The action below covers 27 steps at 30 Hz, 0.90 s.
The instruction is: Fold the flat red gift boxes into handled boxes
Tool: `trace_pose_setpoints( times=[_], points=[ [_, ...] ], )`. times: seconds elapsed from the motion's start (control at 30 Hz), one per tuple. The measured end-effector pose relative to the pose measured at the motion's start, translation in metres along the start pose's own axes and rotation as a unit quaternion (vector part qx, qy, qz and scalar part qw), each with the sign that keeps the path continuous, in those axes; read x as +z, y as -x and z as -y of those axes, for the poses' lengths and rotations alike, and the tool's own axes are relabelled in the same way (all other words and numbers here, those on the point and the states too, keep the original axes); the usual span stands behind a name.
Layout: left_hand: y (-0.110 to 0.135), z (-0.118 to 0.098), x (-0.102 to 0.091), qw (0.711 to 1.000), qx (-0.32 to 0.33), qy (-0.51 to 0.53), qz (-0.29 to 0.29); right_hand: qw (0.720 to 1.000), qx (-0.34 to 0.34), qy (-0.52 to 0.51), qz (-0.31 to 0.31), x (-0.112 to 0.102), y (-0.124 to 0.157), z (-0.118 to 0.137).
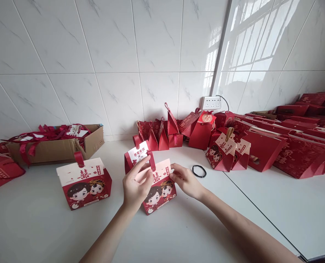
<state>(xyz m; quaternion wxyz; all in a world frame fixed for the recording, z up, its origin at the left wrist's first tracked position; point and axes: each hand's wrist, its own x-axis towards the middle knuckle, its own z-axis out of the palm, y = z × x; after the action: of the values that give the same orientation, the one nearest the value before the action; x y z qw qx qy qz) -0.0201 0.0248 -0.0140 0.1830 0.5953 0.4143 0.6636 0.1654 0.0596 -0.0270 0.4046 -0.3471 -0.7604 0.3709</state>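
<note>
While a carton (55,151) of ribbons (24,151) stands at left on our counter (28,219), one box (87,193) before it, we hold a second box (162,190) mid-counter: our left hand (136,184) closes its grip on the top by the strap (151,160), our right hand (188,181) pinches the right edge; farther right are a band (203,168) and red bags (302,157).

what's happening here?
A person's left hand and right hand handle a red-and-cream paper gift box with cartoon figures: left at the top by its dark-red ribbon loop, right at the upper right edge. A similar red-and-cream looped box stands to the left; a brown cardboard carton of dark-red ribbons sits behind that.
</note>
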Motion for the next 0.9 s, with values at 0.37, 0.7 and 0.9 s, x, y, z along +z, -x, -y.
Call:
trace_pose_setpoints(
  times=[0.37,0.7,0.9],
  points=[
    [-0.0027,-0.0038,0.001,0.997,0.035,-0.064,-0.011,1.0,-0.007,-0.001,-0.001,-0.0005,-0.0004,-0.0019],
    [-0.0015,0.001,0.0002,0.996,0.042,-0.08,-0.016,1.0,-0.005,0.003,0.0,0.0004,0.0004,-0.0025],
    [-0.002,0.0001,0.0009,0.996,0.052,-0.069,-0.015,1.0,-0.005,0.009,-0.002,0.0001,0.0,-0.0008]
  ],
)
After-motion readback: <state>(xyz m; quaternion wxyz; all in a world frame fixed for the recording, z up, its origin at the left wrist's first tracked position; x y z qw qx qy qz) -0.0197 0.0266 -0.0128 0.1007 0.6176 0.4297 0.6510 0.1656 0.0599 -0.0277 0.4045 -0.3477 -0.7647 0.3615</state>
